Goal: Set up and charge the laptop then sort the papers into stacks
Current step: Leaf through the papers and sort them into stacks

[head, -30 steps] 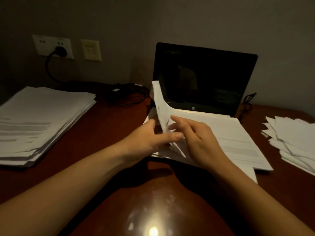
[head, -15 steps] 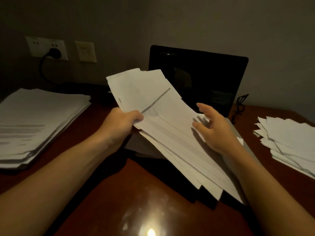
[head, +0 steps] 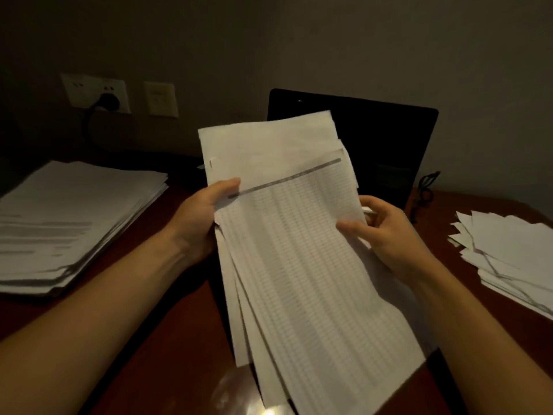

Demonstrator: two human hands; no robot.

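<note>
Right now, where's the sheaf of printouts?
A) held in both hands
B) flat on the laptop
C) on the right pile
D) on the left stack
A: the left hand grips the sheaf at its left edge, and the right hand pinches its right edge, in front of the laptop.

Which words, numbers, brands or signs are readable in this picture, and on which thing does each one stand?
None can be read.
Top sheet of the held bundle: a table of rows under a dark bar, too blurred.
Left stack: grey printed lines, too blurred.
Right stack: no print shows.
Laptop: dark screen, no logo in view.
Wall socket: no lettering shows.
</note>
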